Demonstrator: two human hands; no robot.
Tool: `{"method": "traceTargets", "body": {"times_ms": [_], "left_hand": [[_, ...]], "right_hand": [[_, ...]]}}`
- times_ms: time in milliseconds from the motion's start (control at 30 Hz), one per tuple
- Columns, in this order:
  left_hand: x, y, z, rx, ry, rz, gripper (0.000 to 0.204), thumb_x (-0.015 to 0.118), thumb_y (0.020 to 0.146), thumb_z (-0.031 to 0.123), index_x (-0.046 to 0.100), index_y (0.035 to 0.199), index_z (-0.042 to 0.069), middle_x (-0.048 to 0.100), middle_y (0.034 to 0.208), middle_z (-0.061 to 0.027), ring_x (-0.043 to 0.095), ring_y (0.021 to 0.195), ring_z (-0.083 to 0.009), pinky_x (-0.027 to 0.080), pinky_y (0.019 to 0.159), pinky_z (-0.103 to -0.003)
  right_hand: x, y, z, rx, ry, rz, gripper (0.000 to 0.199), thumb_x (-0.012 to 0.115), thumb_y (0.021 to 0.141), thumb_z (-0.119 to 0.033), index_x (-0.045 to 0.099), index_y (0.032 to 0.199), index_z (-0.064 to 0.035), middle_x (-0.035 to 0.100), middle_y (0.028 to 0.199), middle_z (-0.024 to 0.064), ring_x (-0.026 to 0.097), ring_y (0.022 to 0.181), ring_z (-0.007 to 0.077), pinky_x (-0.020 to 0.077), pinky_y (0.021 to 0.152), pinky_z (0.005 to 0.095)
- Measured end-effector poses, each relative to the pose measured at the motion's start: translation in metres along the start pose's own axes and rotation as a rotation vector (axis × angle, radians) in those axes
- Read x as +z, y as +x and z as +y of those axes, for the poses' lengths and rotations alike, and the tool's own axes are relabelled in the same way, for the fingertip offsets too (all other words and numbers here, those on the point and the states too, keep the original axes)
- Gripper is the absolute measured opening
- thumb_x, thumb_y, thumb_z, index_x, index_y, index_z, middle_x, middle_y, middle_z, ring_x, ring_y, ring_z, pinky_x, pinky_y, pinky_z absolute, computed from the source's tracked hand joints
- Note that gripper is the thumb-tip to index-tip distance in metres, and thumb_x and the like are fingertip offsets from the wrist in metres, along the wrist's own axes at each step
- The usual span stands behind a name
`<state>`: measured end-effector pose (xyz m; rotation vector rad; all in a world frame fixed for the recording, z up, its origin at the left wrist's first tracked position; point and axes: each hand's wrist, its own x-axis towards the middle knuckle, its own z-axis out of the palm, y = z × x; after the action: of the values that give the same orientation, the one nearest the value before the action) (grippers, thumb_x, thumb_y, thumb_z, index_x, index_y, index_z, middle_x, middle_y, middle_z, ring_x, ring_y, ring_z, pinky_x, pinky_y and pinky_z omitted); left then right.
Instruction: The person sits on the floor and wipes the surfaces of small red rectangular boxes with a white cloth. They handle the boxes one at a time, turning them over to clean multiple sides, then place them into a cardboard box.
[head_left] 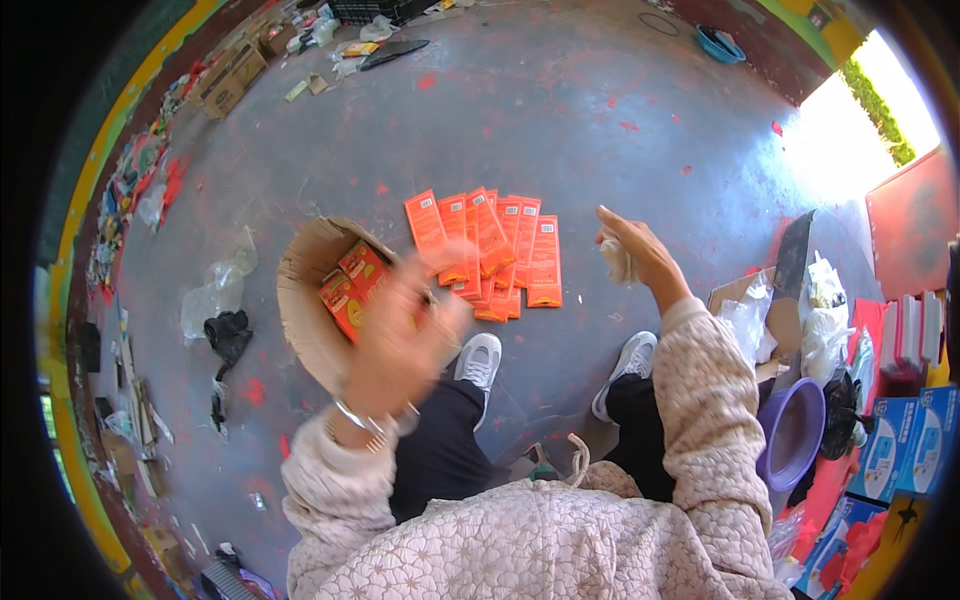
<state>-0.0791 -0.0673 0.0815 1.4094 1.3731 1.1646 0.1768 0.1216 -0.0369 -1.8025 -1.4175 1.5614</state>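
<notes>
My left hand, with a bracelet at the wrist, is smeared by motion above the right side of an open cardboard box. Its fingers are too blurred to read. Inside that box lie orange-red packets. Beyond the hand, several flat orange packets lie fanned and overlapping on the floor. Right of them, my right hand is held up with its index finger pointing forward. A pale, crumpled bit of material is held under its fingers; its kind is unclear.
My shoes flank the floor in front of me. A purple tub, plastic bags and blue boxes stand at right. Left lie a clear bag, a black bag and scraps. Another carton is farther off.
</notes>
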Motion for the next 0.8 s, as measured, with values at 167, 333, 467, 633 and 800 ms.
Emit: {"method": "traceTargets", "body": {"times_ms": [167, 333, 467, 633, 800], "left_hand": [[0.095, -0.017, -0.032, 0.112, 0.531, -0.668, 0.036, 0.055, 0.086, 0.031, 0.056, 0.114, 0.009, 0.061, 0.106, -0.0120, 0.061, 0.091, -0.0264, 0.048, 0.078, -0.035], [0.122, -0.028, -0.083, -0.022, 1.284, -1.043, 0.031, 0.060, 0.078, 0.027, 0.057, 0.099, 0.004, 0.060, 0.082, -0.0078, 0.061, 0.077, -0.0229, 0.042, 0.064, -0.038], [0.133, -0.023, -0.098, 0.261, 1.046, -0.758, 0.047, 0.059, 0.078, 0.027, 0.049, 0.120, 0.007, 0.053, 0.120, -0.0129, 0.051, 0.109, -0.0266, 0.042, 0.087, -0.041], [0.125, -0.012, -0.104, -0.022, 1.218, -0.871, 0.044, 0.054, 0.081, 0.025, 0.051, 0.121, 0.006, 0.053, 0.119, -0.0138, 0.051, 0.107, -0.0286, 0.041, 0.087, -0.042], [0.133, -0.004, -0.109, 0.072, 1.215, -0.866, 0.045, 0.055, 0.080, 0.026, 0.052, 0.121, 0.008, 0.054, 0.117, -0.0134, 0.052, 0.105, -0.0272, 0.040, 0.087, -0.041]], "right_hand": [[0.036, 0.112, 0.092, -0.430, -0.752, 0.140, 0.033, 0.061, 0.074, -0.029, 0.066, 0.085, 0.0013, 0.064, 0.077, 0.0220, 0.066, 0.075, 0.0318, 0.0515, 0.066, 0.0387], [0.103, 0.156, 0.130, -0.019, -0.420, 0.089, 0.028, 0.057, 0.073, -0.020, 0.068, 0.089, -0.0005, 0.065, 0.097, 0.0225, 0.062, 0.093, 0.0375, 0.0493, 0.081, 0.0416], [0.158, 0.176, 0.137, 0.112, -0.314, 0.069, 0.032, 0.068, 0.068, -0.027, 0.068, 0.084, 0.0009, 0.065, 0.091, 0.0232, 0.064, 0.090, 0.0362, 0.0504, 0.074, 0.0428], [0.212, 0.195, 0.146, 0.207, -0.293, 0.052, 0.033, 0.073, 0.066, -0.027, 0.069, 0.083, 0.0002, 0.066, 0.090, 0.0221, 0.065, 0.087, 0.0350, 0.0511, 0.072, 0.0424], [0.225, 0.225, 0.209, -0.064, -0.379, -0.049, 0.018, 0.067, 0.067, -0.019, 0.070, 0.076, -0.0036, 0.065, 0.089, 0.0211, 0.065, 0.083, 0.0361, 0.0519, 0.069, 0.0446]]}}
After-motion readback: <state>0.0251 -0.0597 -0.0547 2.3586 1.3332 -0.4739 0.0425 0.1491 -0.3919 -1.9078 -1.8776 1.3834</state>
